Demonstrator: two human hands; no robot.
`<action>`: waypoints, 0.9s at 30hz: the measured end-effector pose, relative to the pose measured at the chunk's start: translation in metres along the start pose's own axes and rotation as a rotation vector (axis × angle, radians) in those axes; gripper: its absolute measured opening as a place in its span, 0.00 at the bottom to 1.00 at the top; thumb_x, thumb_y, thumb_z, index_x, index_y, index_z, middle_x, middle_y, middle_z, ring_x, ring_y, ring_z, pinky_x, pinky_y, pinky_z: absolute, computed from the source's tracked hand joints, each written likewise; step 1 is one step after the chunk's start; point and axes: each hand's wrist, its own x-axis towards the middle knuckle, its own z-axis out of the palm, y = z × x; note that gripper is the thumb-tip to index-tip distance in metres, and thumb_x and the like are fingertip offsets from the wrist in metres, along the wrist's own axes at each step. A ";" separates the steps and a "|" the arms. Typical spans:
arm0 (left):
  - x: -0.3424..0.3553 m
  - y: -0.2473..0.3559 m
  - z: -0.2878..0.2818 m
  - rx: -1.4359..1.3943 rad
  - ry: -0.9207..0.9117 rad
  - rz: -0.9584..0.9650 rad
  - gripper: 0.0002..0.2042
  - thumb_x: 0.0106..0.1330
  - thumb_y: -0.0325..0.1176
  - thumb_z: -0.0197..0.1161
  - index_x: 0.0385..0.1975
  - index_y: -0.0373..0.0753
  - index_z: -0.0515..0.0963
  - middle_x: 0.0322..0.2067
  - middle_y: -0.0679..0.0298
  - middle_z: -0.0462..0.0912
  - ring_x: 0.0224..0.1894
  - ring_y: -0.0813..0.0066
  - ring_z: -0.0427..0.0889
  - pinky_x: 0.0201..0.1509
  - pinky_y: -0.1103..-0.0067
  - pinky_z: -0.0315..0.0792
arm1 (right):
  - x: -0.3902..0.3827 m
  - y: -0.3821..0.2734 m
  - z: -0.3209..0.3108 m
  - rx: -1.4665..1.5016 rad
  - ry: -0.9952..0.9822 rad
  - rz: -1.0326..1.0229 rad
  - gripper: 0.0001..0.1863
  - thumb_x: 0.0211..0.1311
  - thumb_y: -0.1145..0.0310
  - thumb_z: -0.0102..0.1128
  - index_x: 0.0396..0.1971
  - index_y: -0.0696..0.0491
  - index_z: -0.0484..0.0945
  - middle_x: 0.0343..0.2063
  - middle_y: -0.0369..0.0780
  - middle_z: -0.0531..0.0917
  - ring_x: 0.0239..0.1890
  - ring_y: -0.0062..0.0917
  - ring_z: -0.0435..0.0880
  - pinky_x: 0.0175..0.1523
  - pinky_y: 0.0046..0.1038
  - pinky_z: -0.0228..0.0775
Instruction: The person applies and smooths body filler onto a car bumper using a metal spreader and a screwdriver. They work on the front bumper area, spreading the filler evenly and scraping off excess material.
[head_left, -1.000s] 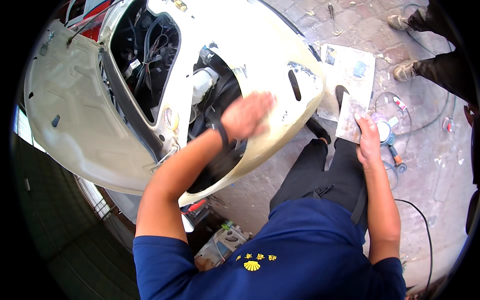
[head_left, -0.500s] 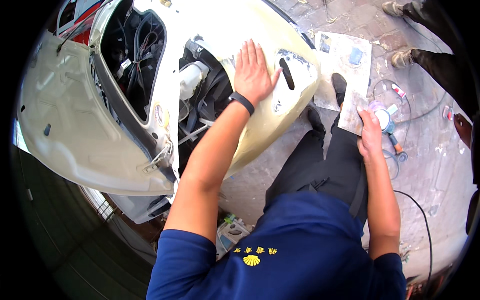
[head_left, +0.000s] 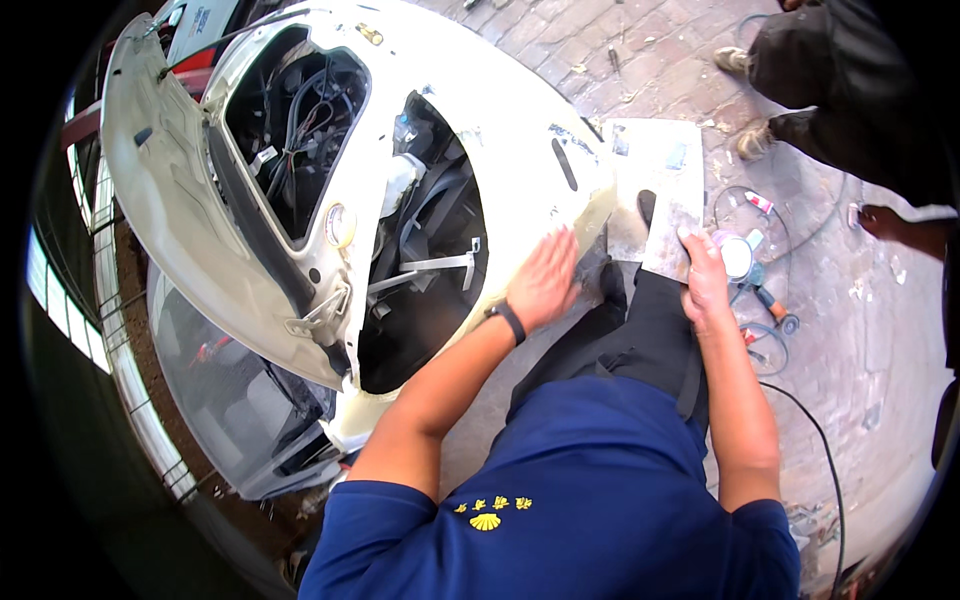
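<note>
My left hand [head_left: 545, 282] lies against the lower edge of a cream-coloured car front panel [head_left: 520, 165], fingers stretched out and slightly smeared by motion. Patches of filler and a dark slot mark this panel. Beside it, a large opening shows black hoses and parts inside the car. My right hand [head_left: 708, 282] grips the edge of a thin, pale, stained flat plate [head_left: 668, 238], thumb on top, held above my legs. What its fingers do beneath the plate is hidden.
A raised bonnet [head_left: 170, 200] stands at the left. On the paved floor to the right are a larger flat board [head_left: 685, 150], a round tub [head_left: 737, 258], an orange-and-teal power tool [head_left: 770, 303] and cables [head_left: 830, 450]. Another person's legs [head_left: 830, 90] are at the upper right.
My left hand has slid from the panel's upper surface down to its near lower edge. The view has shifted, and my right hand still holds the plate.
</note>
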 end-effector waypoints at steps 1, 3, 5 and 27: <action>-0.019 0.008 0.003 -0.199 -0.009 0.095 0.38 0.66 0.45 0.65 0.71 0.27 0.63 0.75 0.43 0.58 0.77 0.48 0.59 0.80 0.60 0.54 | -0.011 0.008 0.000 0.012 0.001 -0.021 0.12 0.73 0.69 0.58 0.51 0.57 0.81 0.41 0.37 0.88 0.41 0.22 0.88 0.48 0.25 0.80; -0.047 0.025 -0.007 -0.360 -0.037 0.262 0.37 0.62 0.36 0.69 0.71 0.30 0.63 0.72 0.42 0.62 0.75 0.46 0.63 0.78 0.58 0.58 | -0.032 0.025 -0.013 0.036 -0.003 -0.037 0.12 0.73 0.69 0.58 0.50 0.57 0.81 0.41 0.37 0.88 0.41 0.22 0.88 0.48 0.26 0.81; -0.047 0.025 -0.020 -0.223 0.073 0.249 0.38 0.63 0.38 0.68 0.71 0.29 0.62 0.72 0.41 0.62 0.75 0.45 0.62 0.78 0.56 0.57 | -0.057 0.042 -0.028 0.042 0.039 -0.059 0.12 0.73 0.69 0.58 0.50 0.58 0.81 0.41 0.37 0.88 0.41 0.22 0.88 0.48 0.26 0.81; -0.022 -0.015 -0.018 0.304 0.091 0.070 0.36 0.68 0.48 0.63 0.69 0.28 0.66 0.74 0.41 0.60 0.78 0.48 0.57 0.79 0.55 0.52 | -0.182 0.152 -0.168 0.068 0.463 -0.044 0.06 0.71 0.64 0.60 0.35 0.50 0.79 0.26 0.32 0.82 0.23 0.14 0.77 0.25 0.20 0.64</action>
